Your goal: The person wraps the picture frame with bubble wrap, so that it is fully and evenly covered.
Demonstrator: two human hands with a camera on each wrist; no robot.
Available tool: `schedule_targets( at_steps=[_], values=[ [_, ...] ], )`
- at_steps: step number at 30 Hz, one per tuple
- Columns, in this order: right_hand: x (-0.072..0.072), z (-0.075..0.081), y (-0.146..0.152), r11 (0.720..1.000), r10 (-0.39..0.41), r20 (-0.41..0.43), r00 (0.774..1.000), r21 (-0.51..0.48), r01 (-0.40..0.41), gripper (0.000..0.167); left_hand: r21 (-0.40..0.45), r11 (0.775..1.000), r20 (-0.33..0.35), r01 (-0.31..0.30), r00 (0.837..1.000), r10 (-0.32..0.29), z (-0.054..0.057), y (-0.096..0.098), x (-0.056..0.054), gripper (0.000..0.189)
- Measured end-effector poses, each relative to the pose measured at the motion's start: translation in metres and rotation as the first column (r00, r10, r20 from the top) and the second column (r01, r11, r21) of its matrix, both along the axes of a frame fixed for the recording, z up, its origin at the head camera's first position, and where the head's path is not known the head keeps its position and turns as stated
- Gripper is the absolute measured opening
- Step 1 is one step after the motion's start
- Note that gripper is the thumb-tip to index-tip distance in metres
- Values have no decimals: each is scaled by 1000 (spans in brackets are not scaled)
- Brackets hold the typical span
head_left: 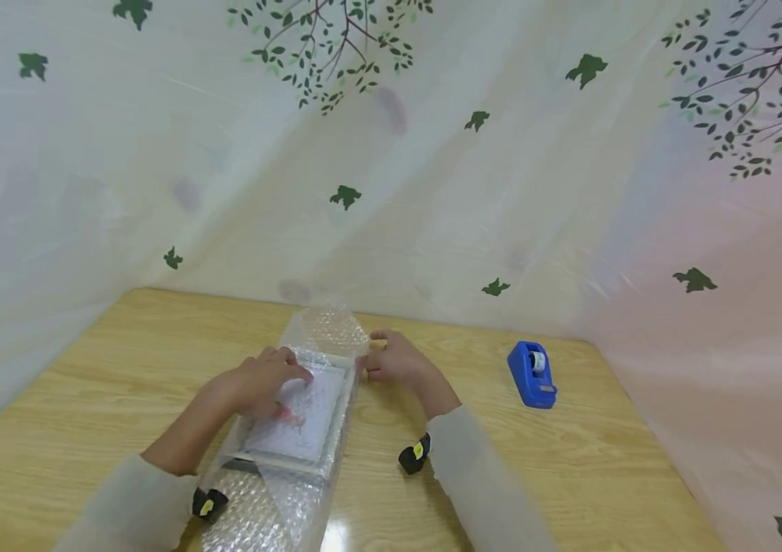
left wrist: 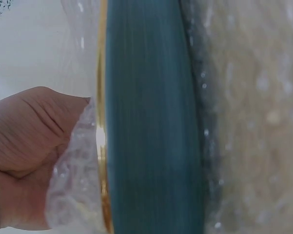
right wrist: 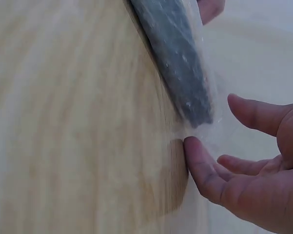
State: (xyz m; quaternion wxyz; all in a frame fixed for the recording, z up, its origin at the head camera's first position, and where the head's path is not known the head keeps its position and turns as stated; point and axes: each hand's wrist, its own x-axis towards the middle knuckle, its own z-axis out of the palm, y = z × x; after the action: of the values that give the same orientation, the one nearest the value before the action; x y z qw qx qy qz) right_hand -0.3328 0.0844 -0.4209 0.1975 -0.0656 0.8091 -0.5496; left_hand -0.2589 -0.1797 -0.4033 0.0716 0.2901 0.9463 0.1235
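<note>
A picture frame (head_left: 325,395) with a pale picture lies on bubble wrap (head_left: 246,498), and part of the wrap covers it. My left hand (head_left: 256,383) rests on top of the frame with fingers spread over the picture. The left wrist view shows the frame's blue-green side (left wrist: 151,117) and gold edge close up, with wrap beside it. My right hand (head_left: 398,360) is at the frame's far right corner. In the right wrist view, its thumb and fingers (right wrist: 200,165) are apart, one fingertip right at the edge of the wrap.
A blue tape dispenser (head_left: 532,376) stands on the wooden table (head_left: 605,460) to the right. Behind the table hangs a pale curtain (head_left: 418,230) with leaf and bird prints. Each wrist wears a small black camera (head_left: 415,455).
</note>
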Motion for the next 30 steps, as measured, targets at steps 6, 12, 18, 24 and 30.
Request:
schedule_targets(
  at_steps=[6, 12, 18, 24, 30],
  values=[
    [-24, -6, -4, 994, 9, 113, 994, -107, 4, 70, 10, 1000, 9, 1, 1000, -1, -1, -1, 3, 56],
    [-38, -5, -17, 996, 27, 117, 993, -87, -16, 32, 1, 1000, -13, 3, 1000, -3, -2, -4, 3, 56],
    [-50, -1, -29, 999, 37, 57, 998, -16, -36, 19, 8, 1000, -8, 3, 1000, -3, 2, -3, 6, 55],
    [-63, 0, -42, 999, 38, -25, 999, 3, -38, 39, 1, 1000, -16, 7, 1000, -7, 5, -2, 7, 54],
    [-67, 3, -49, 992, 55, -204, 977, 123, -30, 19, -4, 1000, -19, 9, 1000, -9, 6, 0, 6, 53]
  ],
)
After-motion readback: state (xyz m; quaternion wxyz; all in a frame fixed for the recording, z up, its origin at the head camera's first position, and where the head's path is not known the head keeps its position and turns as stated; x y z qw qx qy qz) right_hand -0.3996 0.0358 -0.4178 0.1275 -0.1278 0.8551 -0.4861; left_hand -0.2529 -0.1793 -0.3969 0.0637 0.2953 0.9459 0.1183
